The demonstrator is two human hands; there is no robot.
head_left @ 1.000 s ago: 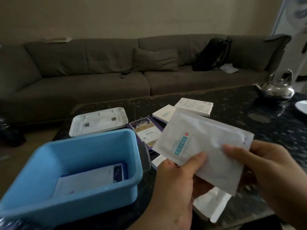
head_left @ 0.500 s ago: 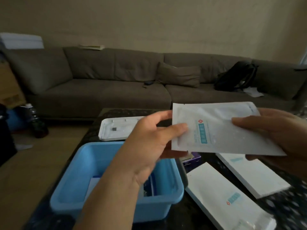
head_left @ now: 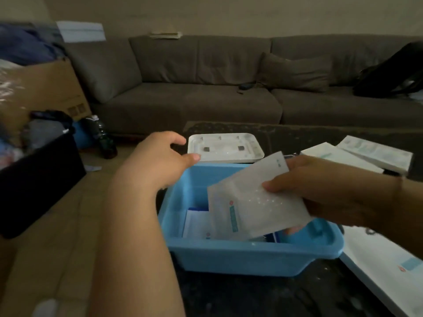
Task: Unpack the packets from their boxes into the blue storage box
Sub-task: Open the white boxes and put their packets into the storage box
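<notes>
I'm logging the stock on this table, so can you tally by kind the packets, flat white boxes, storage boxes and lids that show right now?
Packets: 2, one white packet held by the right hand and one packet in the box
Flat white boxes: 3
Blue storage box: 1
White lid: 1
Total: 7

Smooth blue plastic storage box, matt white paper packet, brown cloth sofa
</notes>
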